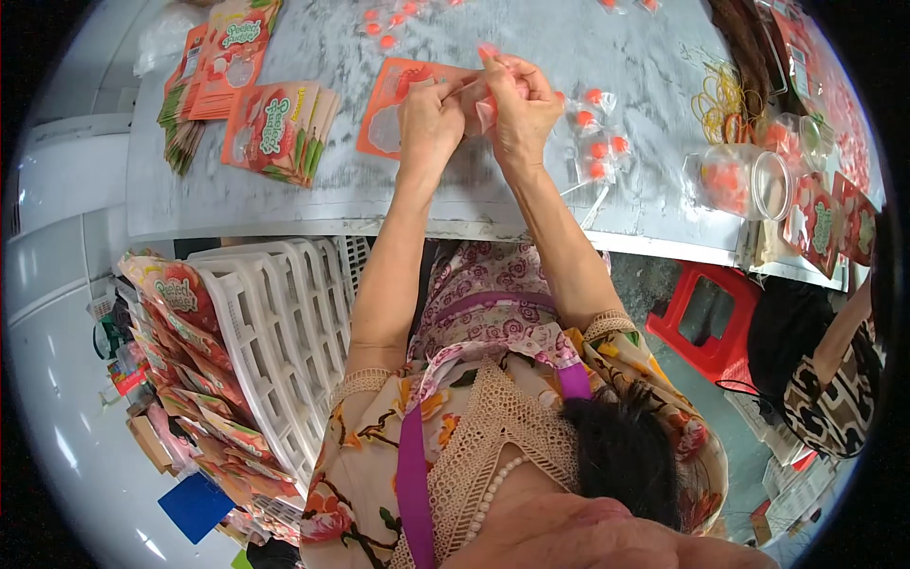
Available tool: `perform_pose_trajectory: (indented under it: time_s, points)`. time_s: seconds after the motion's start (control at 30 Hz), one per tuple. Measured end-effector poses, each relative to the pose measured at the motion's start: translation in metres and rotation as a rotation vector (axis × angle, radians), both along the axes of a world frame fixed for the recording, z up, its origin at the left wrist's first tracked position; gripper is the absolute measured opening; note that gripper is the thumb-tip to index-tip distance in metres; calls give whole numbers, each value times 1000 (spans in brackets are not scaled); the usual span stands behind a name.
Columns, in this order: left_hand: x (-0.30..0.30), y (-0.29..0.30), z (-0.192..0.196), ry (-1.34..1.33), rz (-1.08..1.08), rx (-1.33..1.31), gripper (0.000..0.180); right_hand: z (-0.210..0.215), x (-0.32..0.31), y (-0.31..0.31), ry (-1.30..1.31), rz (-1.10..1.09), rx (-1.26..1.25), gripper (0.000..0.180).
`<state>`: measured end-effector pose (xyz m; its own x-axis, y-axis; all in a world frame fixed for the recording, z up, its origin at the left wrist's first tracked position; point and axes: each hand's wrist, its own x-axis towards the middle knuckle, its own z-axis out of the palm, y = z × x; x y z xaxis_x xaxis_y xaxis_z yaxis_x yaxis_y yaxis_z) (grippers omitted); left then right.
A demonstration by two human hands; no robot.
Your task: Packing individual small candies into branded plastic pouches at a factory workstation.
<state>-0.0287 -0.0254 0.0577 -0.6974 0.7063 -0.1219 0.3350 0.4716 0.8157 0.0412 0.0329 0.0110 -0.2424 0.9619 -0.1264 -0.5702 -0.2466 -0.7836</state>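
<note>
Over the table, my left hand [432,125] is closed, its curled fingers at the open-looking edge of a flat orange-pink pouch [381,123] with a pale window. Close beside it, my right hand [527,112] is closed around small pink-red candies in clear wrappers, and a pink bit [487,51] pokes out above its fingers. Part of what lies between the two hands is hidden by the fingers. Just right of my right hand, several wrapped red candies [597,150] lie loose on the table.
Stacks of printed pouches [282,133] stand at the left. At right are a clear tipped jar of candies [728,182], yellow rubber bands [725,100] and more pouches [817,216]. White crates [275,332] stand below left; a red stool [706,322] is below right, near another person's arm [842,332].
</note>
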Motion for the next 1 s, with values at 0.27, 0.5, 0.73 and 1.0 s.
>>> perform_pose_trajectory:
  time_s: [0.27,0.5,0.73,1.0]
  points:
    - [-16,-1,-34,252,-42,69,21,-1,8,-5,-214,6,202,12]
    - [-8,2,-8,-47,47,0,27,5,15,-2,-424,51,483,10]
    - [-9,1,-12,-193,34,120,32,-10,18,4,-540,-66,684,13]
    - [-1,1,-16,281,-68,104,26,-14,14,4,-635,-211,692,8]
